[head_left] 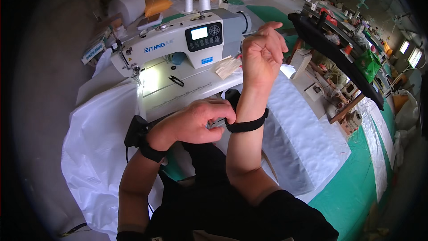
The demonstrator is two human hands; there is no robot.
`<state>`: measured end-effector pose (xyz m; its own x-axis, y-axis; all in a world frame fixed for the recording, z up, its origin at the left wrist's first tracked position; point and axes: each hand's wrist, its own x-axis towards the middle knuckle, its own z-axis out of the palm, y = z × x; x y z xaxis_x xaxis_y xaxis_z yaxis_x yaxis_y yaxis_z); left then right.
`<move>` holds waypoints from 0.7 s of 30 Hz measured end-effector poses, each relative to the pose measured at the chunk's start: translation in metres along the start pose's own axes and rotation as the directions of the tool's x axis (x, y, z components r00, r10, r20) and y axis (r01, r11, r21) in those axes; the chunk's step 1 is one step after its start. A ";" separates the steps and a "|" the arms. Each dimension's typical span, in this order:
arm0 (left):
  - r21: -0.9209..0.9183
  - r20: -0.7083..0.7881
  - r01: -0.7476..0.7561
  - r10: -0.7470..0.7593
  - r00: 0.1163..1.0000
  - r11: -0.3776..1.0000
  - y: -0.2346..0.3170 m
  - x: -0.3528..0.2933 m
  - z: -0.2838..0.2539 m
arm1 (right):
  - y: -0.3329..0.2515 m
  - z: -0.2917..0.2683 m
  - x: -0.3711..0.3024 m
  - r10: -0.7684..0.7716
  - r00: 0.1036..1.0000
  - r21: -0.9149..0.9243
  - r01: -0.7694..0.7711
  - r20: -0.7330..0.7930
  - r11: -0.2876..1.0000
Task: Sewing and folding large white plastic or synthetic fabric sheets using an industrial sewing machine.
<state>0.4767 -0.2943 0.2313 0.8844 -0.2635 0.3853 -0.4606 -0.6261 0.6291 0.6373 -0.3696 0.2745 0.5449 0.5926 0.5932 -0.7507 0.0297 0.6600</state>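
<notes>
My left hand (198, 118) reaches across to my right forearm, its curled fingers at the edge of a black wrist strap (246, 126). A small black device (232, 97) sits at that strap, partly hidden behind the fingers. My right hand (264, 51) is raised with the palm side showing; its loosely bent fingers are apart and hold nothing. Another black device (136, 130) is strapped to my left wrist. Behind both hands stands a white sewing machine (167, 42) with a lit screen and lamp. Black thread snips (176, 81) lie on its bed.
White sheet material (100, 151) drapes off the left of the machine, and a pale quilted-looking piece (303, 138) lies right. Thread cones (204, 1) stand behind. Pale strips (228, 67) rest on the bed. A black padded bar (334, 58) on a wooden frame and green sheeting (350, 187) are at right.
</notes>
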 end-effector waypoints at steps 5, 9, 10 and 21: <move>-0.224 0.032 0.163 -0.160 0.987 0.961 -0.004 -0.013 0.002 | -0.017 -0.019 0.007 -0.051 0.998 -0.080 0.048 -0.031 0.996; -0.245 0.125 0.234 -0.209 0.970 0.941 -0.008 -0.018 -0.002 | -0.022 -0.033 0.009 -0.038 0.997 -0.089 0.033 -0.061 0.996; -0.237 0.119 0.220 -0.196 0.973 0.946 -0.008 -0.019 -0.003 | -0.023 -0.035 0.009 -0.041 0.997 -0.084 0.036 -0.062 0.996; -0.474 -0.086 0.301 -0.383 0.920 0.828 0.002 -0.018 -0.003 | -0.004 -0.052 0.012 -0.093 0.976 -0.572 -0.037 -0.197 0.819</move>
<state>0.4593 -0.2886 0.2274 0.9834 0.0602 0.1711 -0.1511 -0.2501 0.9564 0.6277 -0.3213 0.2548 0.5280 0.7344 0.4264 -0.8492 0.4625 0.2550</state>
